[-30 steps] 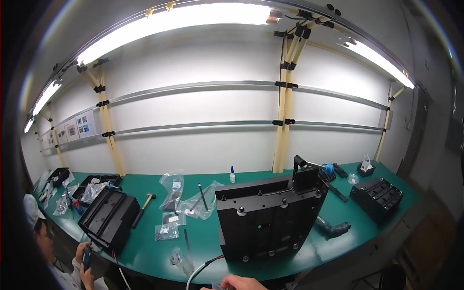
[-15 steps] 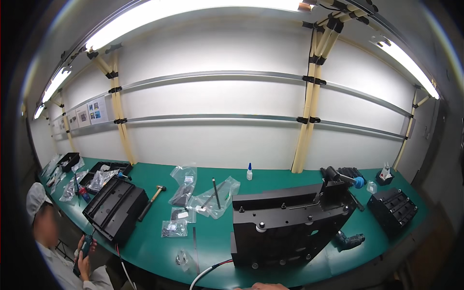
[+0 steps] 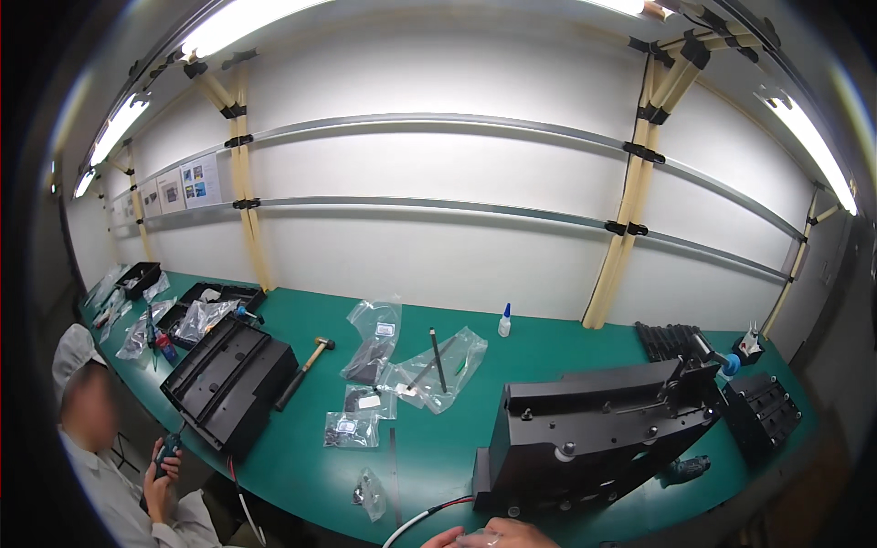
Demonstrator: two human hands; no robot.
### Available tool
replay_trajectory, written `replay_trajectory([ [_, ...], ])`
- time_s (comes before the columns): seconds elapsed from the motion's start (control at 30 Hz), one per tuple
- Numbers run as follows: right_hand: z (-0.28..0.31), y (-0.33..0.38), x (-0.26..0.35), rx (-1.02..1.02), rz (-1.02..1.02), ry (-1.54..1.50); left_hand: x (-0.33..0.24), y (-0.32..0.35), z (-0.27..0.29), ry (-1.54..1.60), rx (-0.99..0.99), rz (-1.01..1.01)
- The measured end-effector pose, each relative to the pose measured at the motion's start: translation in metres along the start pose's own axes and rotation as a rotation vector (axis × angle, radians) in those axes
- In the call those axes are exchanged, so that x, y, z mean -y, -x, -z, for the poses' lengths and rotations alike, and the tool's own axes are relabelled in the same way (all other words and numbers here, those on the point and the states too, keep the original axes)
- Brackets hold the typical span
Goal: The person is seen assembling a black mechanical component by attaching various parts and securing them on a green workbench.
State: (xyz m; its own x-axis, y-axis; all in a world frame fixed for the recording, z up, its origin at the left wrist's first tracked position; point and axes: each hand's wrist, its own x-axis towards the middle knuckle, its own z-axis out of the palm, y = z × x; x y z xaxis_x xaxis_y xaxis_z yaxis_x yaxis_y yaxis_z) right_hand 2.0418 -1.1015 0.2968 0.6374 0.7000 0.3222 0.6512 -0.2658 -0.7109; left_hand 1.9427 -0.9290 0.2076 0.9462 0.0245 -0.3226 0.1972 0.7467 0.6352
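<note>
Both my hands are at the lower edge, cut off by the frame. My right hand (image 3: 516, 533) is closed on what looks like a small clear plastic bag (image 3: 479, 540); its contents I cannot make out. My left hand (image 3: 442, 539) shows only in part, its fingers closed at the bag's left side. Just beyond them stands a large black housing (image 3: 585, 449) with screws and rollers on its faces and a crank-like arm with a blue end at its right. A white cable (image 3: 416, 523) with red and black wires runs from its lower left corner.
On the green table (image 3: 301, 479) lie several clear bags of parts (image 3: 365, 429), a hammer (image 3: 306, 373), a glue bottle (image 3: 504, 321) and a power tool (image 3: 685, 469). A second black housing (image 3: 228, 384) stands left, near a seated co-worker (image 3: 110, 457) holding a driver. Another black unit (image 3: 766, 406) stands right.
The view has swung, so the table's things sit further right and slightly higher or lower. My hands have come further into view, now with the clear plastic bag between them.
</note>
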Motion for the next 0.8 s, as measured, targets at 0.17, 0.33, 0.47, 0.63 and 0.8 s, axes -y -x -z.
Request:
replay_trajectory([
  [0.17,0.000,-0.012,-0.007,0.069,0.048,-0.029,-0.009,-0.006,0.008,-0.050,-0.008,0.033],
  [0.33,-0.007,-0.018,-0.017,0.170,0.056,0.002,-0.003,-0.004,0.021,-0.049,0.025,0.017],
  [0.47,-0.011,-0.018,-0.017,0.133,0.086,0.027,-0.006,-0.008,0.020,-0.087,0.028,0.033],
  [0.63,-0.001,-0.008,-0.014,0.071,0.108,0.121,-0.002,-0.012,0.012,-0.001,0.025,0.024],
  [0.8,0.012,0.021,-0.027,0.124,0.028,0.141,0.005,-0.014,-0.017,-0.015,0.050,0.071],
])
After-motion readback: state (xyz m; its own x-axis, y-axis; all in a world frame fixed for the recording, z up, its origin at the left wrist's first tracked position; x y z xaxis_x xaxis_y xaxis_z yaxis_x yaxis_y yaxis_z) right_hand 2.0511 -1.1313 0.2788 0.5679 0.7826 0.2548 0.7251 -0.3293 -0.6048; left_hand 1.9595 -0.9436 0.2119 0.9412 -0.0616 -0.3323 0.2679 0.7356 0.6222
